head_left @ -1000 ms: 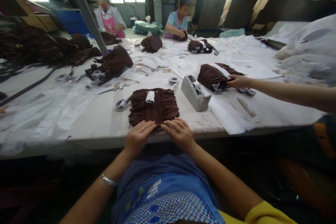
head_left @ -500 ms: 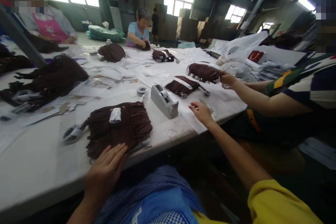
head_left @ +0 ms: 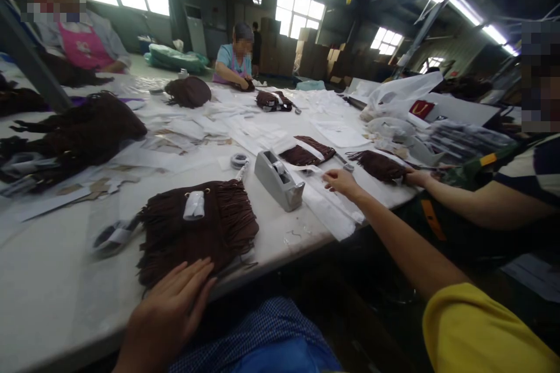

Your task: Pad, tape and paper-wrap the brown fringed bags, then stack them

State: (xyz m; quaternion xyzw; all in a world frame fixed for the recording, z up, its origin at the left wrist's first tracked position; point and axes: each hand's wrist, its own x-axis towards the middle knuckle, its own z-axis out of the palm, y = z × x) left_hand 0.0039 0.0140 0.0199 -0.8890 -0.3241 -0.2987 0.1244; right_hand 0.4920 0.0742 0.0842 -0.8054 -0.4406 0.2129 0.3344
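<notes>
A brown fringed bag [head_left: 199, 227] lies on the white table [head_left: 52, 268] in front of me, a white paper wrap on its top clasp. My left hand [head_left: 168, 309] rests flat on its near edge, fingers spread. My right hand [head_left: 341, 180] reaches out to the right of the grey tape dispenser [head_left: 279, 179] and pinches a strip of clear tape pulled from it. Under that hand lie white paper sheets [head_left: 330, 210].
A co-worker's hand [head_left: 415, 176] on the right holds another fringed bag [head_left: 378, 164]; a third bag [head_left: 306, 154] lies beside it. A tape roll [head_left: 239, 160], heaped brown bags [head_left: 87, 128] at left, plastic bags [head_left: 402, 90] at right. Two people work at the far side.
My right hand left the bag, reached right past the dispenser and now pinches tape. The view turned right. The co-worker lowered a fringed bag onto the table.
</notes>
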